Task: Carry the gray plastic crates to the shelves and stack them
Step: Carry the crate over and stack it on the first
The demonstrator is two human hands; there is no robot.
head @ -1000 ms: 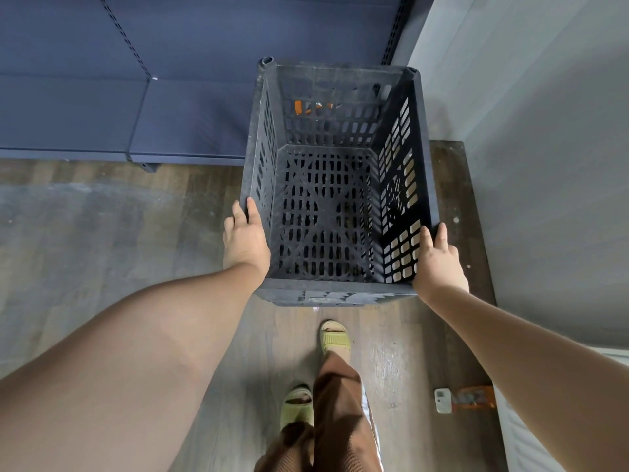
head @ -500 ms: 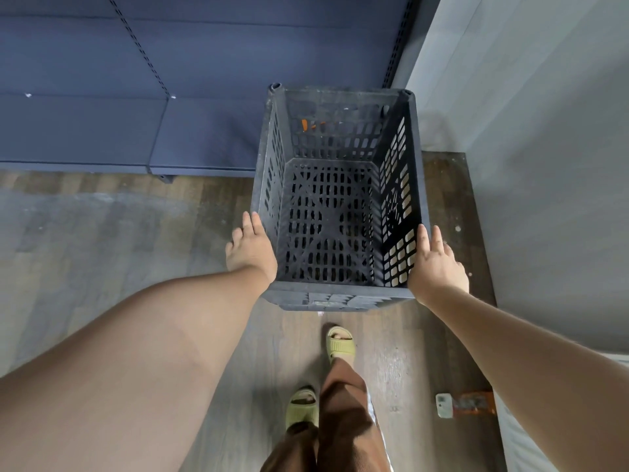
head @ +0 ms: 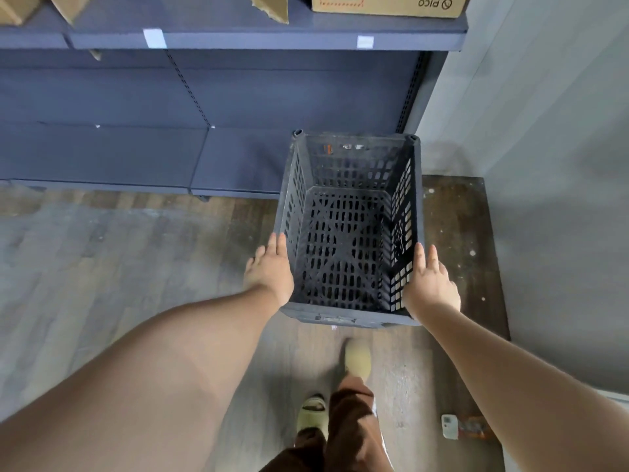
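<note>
Floor (head: 112,267): one crate (head: 343,233), left hand (head: 269,271), right hand (head: 430,284)

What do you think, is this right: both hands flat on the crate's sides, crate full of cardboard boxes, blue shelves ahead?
One error: the crate is empty; the head view shows its bare slotted bottom. The cardboard box sits up on the shelves. The rest holds: left hand and right hand flat on the crate's sides, blue shelves ahead.
</note>
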